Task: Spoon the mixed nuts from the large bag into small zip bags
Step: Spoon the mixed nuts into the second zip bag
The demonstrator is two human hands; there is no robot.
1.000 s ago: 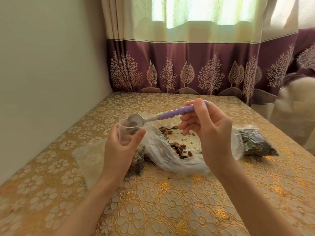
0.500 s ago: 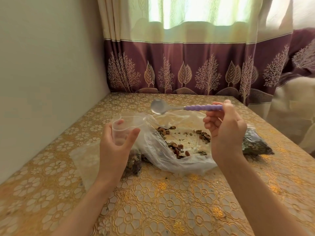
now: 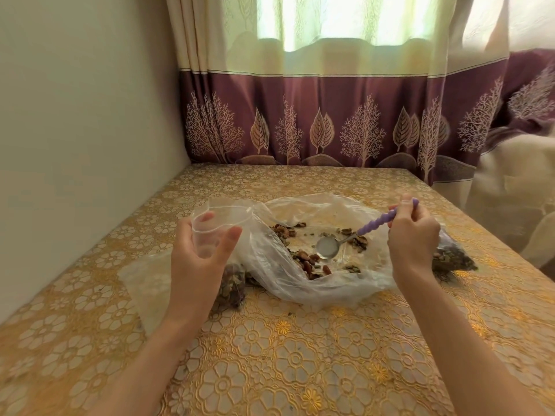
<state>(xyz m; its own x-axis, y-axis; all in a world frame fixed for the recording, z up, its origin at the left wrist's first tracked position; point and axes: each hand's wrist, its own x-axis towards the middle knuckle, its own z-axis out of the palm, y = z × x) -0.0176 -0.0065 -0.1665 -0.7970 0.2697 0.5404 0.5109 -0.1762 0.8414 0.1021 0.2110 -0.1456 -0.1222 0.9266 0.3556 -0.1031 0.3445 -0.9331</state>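
Fingers (image 3: 402, 226) of right hand (image 3: 413, 238) pinching purple spoon (image 3: 354, 235), bowl empty, low among mixed nuts (image 3: 306, 259) scattered thin inside large bag (image 3: 315, 265). Left hand (image 3: 198, 253) gripping small zip bag (image 3: 219, 226), mouth open, nuts pooled at bottom. Risks: spoon snagging film, nuts spilling in transit, bag mouth collapsing.

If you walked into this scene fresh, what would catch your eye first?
The purple-handled spoon, held by the right hand, dips its empty bowl into the large bag spread open mid-table, with mixed nuts scattered inside. Left of it, the left hand holds a small zip bag open and upright.
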